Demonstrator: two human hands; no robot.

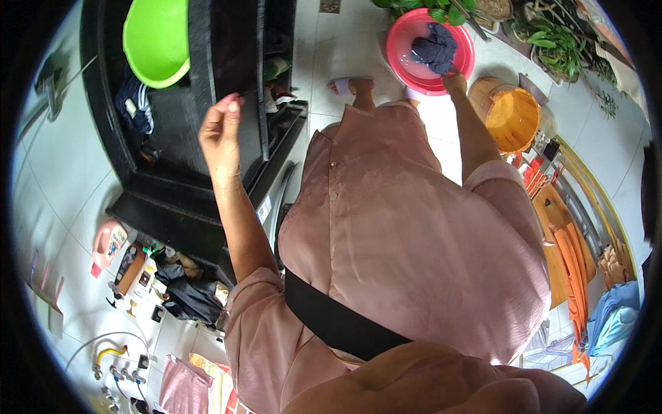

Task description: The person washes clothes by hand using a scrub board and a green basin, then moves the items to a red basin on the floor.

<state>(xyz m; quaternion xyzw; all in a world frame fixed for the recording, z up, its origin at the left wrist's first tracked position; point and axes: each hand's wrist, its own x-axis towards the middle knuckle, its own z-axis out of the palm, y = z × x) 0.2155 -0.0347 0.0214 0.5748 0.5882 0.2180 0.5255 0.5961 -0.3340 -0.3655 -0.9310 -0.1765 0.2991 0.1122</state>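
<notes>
My left hand (222, 132) is raised over the black sink counter (176, 124), its fingers curled in against the thumb, with nothing visible in them. A lime-green plastic basin (158, 44) sits tilted in the sink, and dark blue fabric with white stripes (135, 106) lies below it. At the near rim of a pink plastic basin (394, 57), my right hand (455, 83) has its fingers closed on the edge; the fingertips are partly hidden. Wet dark cloth (437, 49) lies inside that basin, in what looks like a little water.
A wooden bucket (512, 121) stands right of the pink basin, with potted plants (558, 46) beyond. Orange cloth (574, 284) and blue cloth (615, 318) hang at the lower right. A pink bottle (109, 243) and dark clothes (189, 290) are at the lower left, near wall taps (124, 373).
</notes>
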